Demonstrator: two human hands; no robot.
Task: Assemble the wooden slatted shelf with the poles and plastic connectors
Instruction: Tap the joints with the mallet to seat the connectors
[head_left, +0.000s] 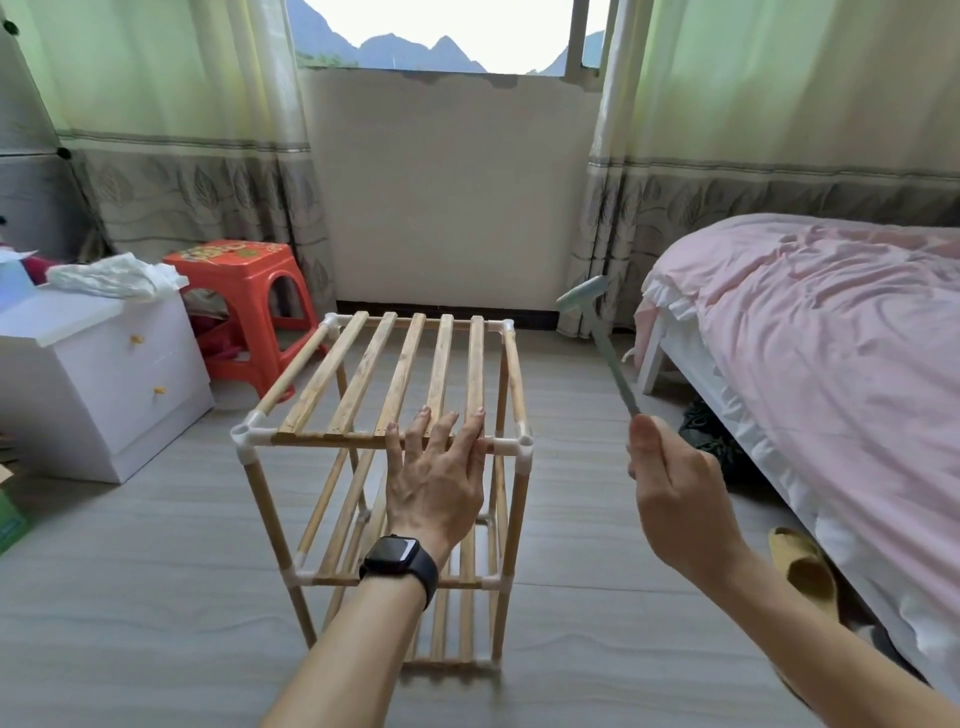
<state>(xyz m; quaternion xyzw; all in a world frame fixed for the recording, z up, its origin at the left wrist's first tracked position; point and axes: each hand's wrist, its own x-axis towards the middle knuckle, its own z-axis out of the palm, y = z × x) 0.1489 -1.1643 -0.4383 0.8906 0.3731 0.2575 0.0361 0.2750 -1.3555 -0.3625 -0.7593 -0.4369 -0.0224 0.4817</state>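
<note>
The wooden slatted shelf (363, 374) stands upright on the floor, with several slatted tiers, wooden poles and white plastic connectors (248, 435) at its corners. My left hand (439, 467) lies flat with straight fingers on the near edge of the top tier, close to the right front connector (519, 447). A black watch is on that wrist. My right hand (670, 478) grips the handle of a small pale green hammer (584, 301), raised to the right of the shelf with its head up and blurred.
A bed with a pink cover (810, 332) runs along the right. A white drawer cabinet (98, 395) and an orange plastic stool (249, 291) stand at the left. A yellow slipper (802, 566) lies by the bed. Curtains and a window wall are behind.
</note>
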